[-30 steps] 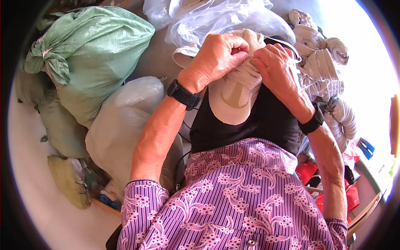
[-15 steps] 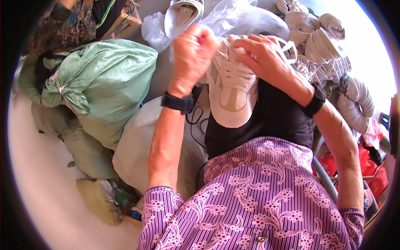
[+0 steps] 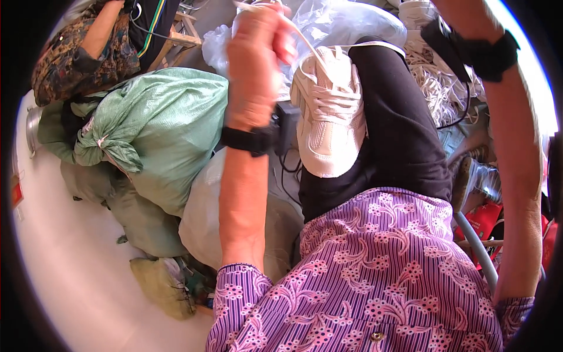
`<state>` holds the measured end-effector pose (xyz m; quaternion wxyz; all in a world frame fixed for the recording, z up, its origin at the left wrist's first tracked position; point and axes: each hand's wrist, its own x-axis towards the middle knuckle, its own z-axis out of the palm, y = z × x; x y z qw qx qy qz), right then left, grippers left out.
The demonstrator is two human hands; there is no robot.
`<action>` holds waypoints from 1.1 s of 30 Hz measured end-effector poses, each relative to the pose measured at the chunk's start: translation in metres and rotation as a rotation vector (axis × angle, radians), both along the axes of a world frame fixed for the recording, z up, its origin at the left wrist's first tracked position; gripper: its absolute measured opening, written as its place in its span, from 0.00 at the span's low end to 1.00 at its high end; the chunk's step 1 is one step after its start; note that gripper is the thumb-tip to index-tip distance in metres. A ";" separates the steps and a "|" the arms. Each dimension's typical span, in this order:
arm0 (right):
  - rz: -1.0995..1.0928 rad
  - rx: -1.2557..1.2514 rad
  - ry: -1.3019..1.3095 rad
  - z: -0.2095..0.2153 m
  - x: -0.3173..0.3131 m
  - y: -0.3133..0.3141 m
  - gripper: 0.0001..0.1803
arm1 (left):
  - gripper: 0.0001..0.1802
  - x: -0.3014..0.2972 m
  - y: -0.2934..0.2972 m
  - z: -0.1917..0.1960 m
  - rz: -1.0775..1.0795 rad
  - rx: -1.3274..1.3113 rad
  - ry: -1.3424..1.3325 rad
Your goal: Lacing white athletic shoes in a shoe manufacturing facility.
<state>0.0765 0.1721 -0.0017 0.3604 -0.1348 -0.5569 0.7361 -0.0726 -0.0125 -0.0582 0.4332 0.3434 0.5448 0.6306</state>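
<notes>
A white lace-up sneaker (image 3: 340,154) lies on my lap, toe toward me, against my dark-trousered leg. My left hand (image 3: 256,61), smeared by motion, is raised left of the shoe's opening and closed on a white shoelace (image 3: 306,42). That lace runs taut from the upper eyelets up to my fingers, its tip showing above them. Another stretch of lace crosses from the shoe to the right over my knee. High at the upper right, my right hand (image 3: 460,13) is mostly cut off by the frame edge, so its fingers are hidden.
A tied green sack (image 3: 176,117) and paler sacks stand at my left. Clear plastic bags (image 3: 346,26) lie beyond the shoe. Loose white laces (image 3: 437,88) heap at the right, near more white shoes (image 3: 415,13). Another person's arm (image 3: 102,29) shows at upper left beside a wooden stool (image 3: 183,35).
My right hand has left the shoe's eyelets and swung up and right, nearly out of view. My left hand has risen slightly, drawing the lace out straight.
</notes>
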 end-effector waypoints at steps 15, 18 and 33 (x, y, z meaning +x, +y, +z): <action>-0.032 1.031 -0.757 -0.110 0.047 -0.124 0.04 | 0.10 0.003 -0.019 -0.053 -0.107 -0.044 0.959; -0.042 1.075 -0.846 -0.111 0.038 -0.130 0.05 | 0.10 0.014 -0.023 -0.049 -0.192 -0.048 0.931; -0.187 1.110 -0.761 -0.116 0.044 -0.132 0.03 | 0.07 0.015 -0.029 -0.048 -0.287 0.095 0.999</action>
